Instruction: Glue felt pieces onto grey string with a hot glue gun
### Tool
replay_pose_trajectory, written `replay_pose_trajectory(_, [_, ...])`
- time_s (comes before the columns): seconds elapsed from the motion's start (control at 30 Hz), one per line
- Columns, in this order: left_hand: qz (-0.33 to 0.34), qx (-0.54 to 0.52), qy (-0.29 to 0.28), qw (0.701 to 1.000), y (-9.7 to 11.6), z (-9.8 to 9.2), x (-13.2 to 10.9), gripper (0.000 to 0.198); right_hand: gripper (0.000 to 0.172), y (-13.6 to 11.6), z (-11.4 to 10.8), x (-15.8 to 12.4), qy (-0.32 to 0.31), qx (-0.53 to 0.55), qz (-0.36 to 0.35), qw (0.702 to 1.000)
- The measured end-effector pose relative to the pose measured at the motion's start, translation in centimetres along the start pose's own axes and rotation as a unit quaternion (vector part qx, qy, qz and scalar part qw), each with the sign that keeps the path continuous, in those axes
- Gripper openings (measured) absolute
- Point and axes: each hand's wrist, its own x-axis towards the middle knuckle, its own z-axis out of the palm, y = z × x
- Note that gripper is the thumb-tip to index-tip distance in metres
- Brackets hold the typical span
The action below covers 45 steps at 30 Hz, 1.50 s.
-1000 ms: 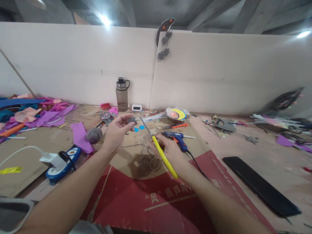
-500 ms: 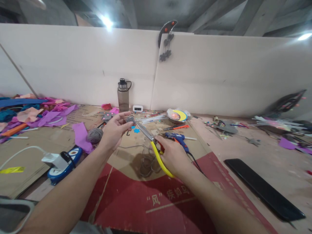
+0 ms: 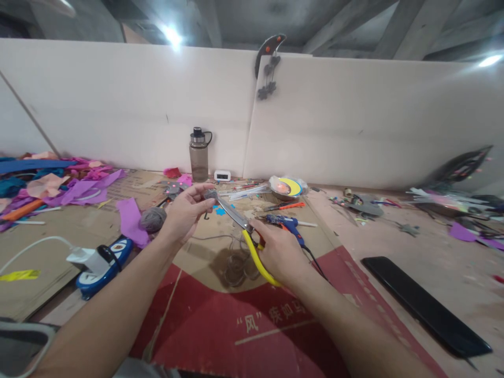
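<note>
Between the thumb and fingers of my left hand [image 3: 189, 210] is a small grey piece of wound yarn [image 3: 210, 195]. My right hand [image 3: 277, 249] grips yellow-handled scissors [image 3: 258, 260], whose metal blades reach up-left to the grey piece. The blades look nearly closed; whether they cut into it is too small to tell. Beneath the hands, loose grey yarn [image 3: 236, 268] lies in loops on the cardboard [image 3: 212, 252]. A ball of grey yarn [image 3: 153, 219] rests left of my left wrist. Blue paper flower shapes [image 3: 220, 211] lie just under the blades.
A blue glue gun [image 3: 289, 223] and an orange-handled cutter [image 3: 291, 206] lie beyond my right hand. A water bottle [image 3: 199, 155] stands by the white board. Coloured paper scraps [image 3: 79, 184] and a blue power strip [image 3: 104, 268] are left, a black power bank [image 3: 425, 304] right.
The scissor blades have shifted slightly up and left, closer against the grey yarn piece. Both hands keep their grips and have hardly moved.
</note>
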Motion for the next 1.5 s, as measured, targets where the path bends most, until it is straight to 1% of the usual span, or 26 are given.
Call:
replay_pose_trajectory(0.2, [0.0,-0.006,0.0,1.0,-0.09,-0.07,0.04,0.036,0.032,0.08,0.11,-0.03,0.005,-0.008,-0.006,1.0])
replay_pose_trajectory(0.43, [0.005,-0.012,0.006,1.0,0.01,0.07,-0.01,0.037,0.035,0.11,0.13,-0.03,0.004,-0.015,-0.01,1.0])
replay_pose_trajectory(0.77, [-0.003,-0.02,0.003,1.0,0.13,0.1,-0.1,0.035,0.025,-0.1,0.08,-0.14,0.002,-0.012,-0.011,1.0])
replay_pose_trajectory(0.97, [-0.015,-0.035,-0.002,0.999,-0.08,-0.07,0.04,0.036,0.025,-0.24,0.16,-0.16,-0.007,0.0,-0.003,1.0])
replay_pose_trajectory(1.17, [-0.032,-0.055,-0.002,0.998,-0.16,-0.19,0.07,0.035,0.024,-0.61,-0.27,-0.2,-0.03,0.007,0.017,0.999])
replay_pose_trajectory(1.33, [-0.037,-0.075,-0.01,0.996,-0.22,-0.28,0.16,0.034,0.026,-0.81,-0.52,-0.19,-0.031,0.031,0.004,0.999])
replay_pose_trajectory(1.5, [-0.042,-0.073,-0.02,0.996,-0.11,-0.38,0.23,0.034,0.025,-0.78,-0.39,-0.19,-0.03,0.043,0.003,0.999])
